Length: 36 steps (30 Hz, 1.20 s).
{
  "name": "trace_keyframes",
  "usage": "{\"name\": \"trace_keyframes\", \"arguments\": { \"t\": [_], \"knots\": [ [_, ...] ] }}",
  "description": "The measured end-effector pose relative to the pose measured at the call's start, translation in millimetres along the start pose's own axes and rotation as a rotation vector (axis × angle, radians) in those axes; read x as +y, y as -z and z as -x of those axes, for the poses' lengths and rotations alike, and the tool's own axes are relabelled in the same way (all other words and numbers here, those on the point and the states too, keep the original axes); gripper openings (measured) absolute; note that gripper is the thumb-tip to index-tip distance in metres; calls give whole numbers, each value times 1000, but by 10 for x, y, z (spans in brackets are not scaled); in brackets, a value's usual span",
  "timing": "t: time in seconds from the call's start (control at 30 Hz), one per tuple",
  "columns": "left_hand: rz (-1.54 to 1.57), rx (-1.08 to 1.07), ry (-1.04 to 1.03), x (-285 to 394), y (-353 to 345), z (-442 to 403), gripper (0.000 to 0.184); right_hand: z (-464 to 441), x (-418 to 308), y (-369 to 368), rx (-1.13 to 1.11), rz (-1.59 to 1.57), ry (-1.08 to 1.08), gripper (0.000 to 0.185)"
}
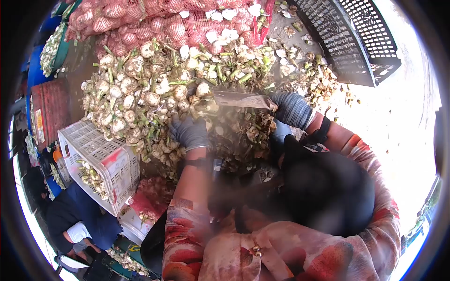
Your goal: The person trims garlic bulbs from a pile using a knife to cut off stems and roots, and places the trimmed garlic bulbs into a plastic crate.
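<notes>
My right hand [293,110], in a grey knitted glove, is closed round the handle of a broad-bladed knife [243,99]. The blade points left, its tip end close to a garlic bulb [202,89]. My left hand [189,132], also gloved in grey, lies over the near edge of a heap of garlic bulbs [126,86] with stems. Its fingers are stretched towards the bulbs and slightly apart, and I see nothing gripped in them. Cut stems and trimmings [243,75] lie beyond the blade, and a darker pile of leafy waste [248,129] sits below it.
Red mesh sacks of garlic [154,28] stand along the far side. A black plastic crate [344,40] leans at the far right. To the left is a white crate [105,159] with garlic pieces. Another person [77,218] is at the lower left.
</notes>
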<state>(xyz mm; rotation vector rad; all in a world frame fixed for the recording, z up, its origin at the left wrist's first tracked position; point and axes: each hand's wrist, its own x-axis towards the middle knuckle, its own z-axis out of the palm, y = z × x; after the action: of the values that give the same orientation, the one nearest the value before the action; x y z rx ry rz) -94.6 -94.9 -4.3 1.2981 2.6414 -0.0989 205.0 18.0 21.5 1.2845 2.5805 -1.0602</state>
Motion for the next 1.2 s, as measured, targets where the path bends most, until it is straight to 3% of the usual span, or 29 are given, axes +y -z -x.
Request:
{"name": "trace_keyframes", "arguments": {
  "t": [0.03, 0.07, 0.1, 0.17, 0.2, 0.23, 0.3, 0.33, 0.4, 0.47, 0.53, 0.57, 0.6, 0.67, 0.7, 0.73, 0.77, 0.8, 0.83, 0.9, 0.93, 0.97, 1.03, 1.07, 1.13, 1.17, 1.2],
  "knots": [
    [-75, 109, -166, 9, 172, 88, 44, 16, -95, 92, -13, -16, 45, 37],
    [-72, 99, -184, -107, 98, 85, 44, 52, -166, 187, -26, -32, 81, 38],
    [567, -95, -145, -274, 8, 60, 40, 75, -159, 200, 13, -50, 143, 40],
    [1440, -440, -7, 106, 549, 282, 38, 96, -318, 396, -37, -48, 174, 40],
    [1448, -433, -19, 166, 531, 303, 38, 63, -379, 495, -73, -39, 216, 40],
    [1288, -398, -264, 211, 479, 296, 36, 35, -388, 490, 12, -95, 340, 38],
    [1585, -656, -103, 234, 318, 382, 34, 37, -527, 580, 94, -119, 371, 31],
    [1588, -673, -104, 340, 426, 404, 34, 39, -567, 603, 101, -98, 376, 29],
    [1170, -620, -298, 555, 814, 444, 34, -90, -373, 517, -150, -97, 226, 25],
    [1163, -589, -322, 536, 862, 472, 33, -146, 10, 359, -204, 36, -9, 26],
    [1205, -820, -270, 582, 915, 463, 35, -43, 306, 188, -64, -138, 47, 32],
    [1207, -834, -259, 602, 888, 492, 35, -47, 62, 350, -89, -191, -28, 42],
    [1133, -838, -298, 632, 865, 500, 36, -22, -130, 458, -49, -465, -56, 44],
    [1000, -797, -405, 782, 851, 388, 40, -84, -442, 523, 159, -630, 174, 42],
    [1052, -792, -469, 829, 902, 363, 58, -106, -439, 533, 163, -628, 171, 42],
    [1052, -788, -472, 820, 927, 381, 58, -164, -418, 538, 101, -695, 155, 40],
    [1264, -759, -413, 793, 955, 410, 67, -227, -410, 537, 37, -760, 145, 38],
    [1475, -721, -348, 778, 971, 425, 77, -229, -410, 522, -3, -905, -71, 39],
    [1548, -742, -361, 817, 990, 404, 87, -233, -393, 560, -9, -904, -61, 39],
    [1542, -658, -334, 819, 864, 418, 85, -198, -345, 638, -214, -1120, -369, 39],
    [1535, -580, -312, 857, 815, 426, 83, -198, -331, 556, -213, -1118, -370, 39],
    [1722, -518, -268, 940, 762, 410, 82, -212, -357, 457, -109, -991, -138, 39],
    [1659, -504, -273, 1006, 758, 313, 76, -131, -425, 617, -314, -1012, -396, 43],
    [1595, -488, -265, 1026, 770, 286, 70, -134, -422, 621, -308, -1011, -395, 43],
    [1621, -531, -239, 1056, 807, 273, 67, -167, -386, 544, -305, -657, -262, 43],
    [1642, -578, -210, 1068, 825, 268, 64, -182, -355, 341, 62, -679, 23, 41],
    [1663, -625, -178, 1066, 833, 263, 61, -137, -201, 247, 63, -680, 25, 41]
  ]
}}
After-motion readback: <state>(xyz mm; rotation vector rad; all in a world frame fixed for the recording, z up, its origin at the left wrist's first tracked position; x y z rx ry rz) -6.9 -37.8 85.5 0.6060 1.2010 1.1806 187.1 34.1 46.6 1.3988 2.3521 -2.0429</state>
